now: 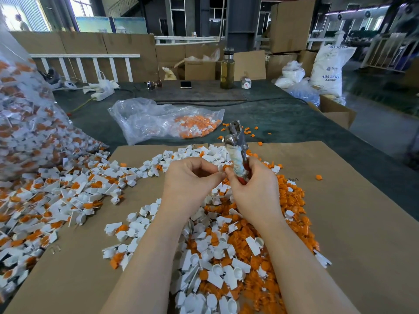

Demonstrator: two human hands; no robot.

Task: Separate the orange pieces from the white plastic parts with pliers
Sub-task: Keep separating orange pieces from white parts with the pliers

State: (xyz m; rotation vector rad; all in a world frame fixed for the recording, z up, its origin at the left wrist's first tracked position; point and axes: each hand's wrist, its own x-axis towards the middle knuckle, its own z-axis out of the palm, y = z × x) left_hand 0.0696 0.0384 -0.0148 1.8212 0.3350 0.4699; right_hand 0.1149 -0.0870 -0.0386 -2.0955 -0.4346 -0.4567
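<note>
My right hand [254,189] grips the pliers [237,143] by their wrapped red handles, with the metal jaws pointing up and away. My left hand [190,180] pinches a small white part with an orange piece [225,167] against the fingertips of the right hand, just beside the handles. Below both hands lies a heap of loose orange pieces [292,200] mixed with white plastic parts [217,275] on a brown cardboard sheet [351,223]. Another spread of joined white-and-orange parts [63,193] covers the left side.
A large clear bag [25,123] full of parts leans at the far left. A smaller clear bag [158,121] holding orange pieces lies beyond the cardboard on the green table. Farther back stand a bottle [227,69], a phone [185,84], sunglasses [154,84] and cardboard boxes.
</note>
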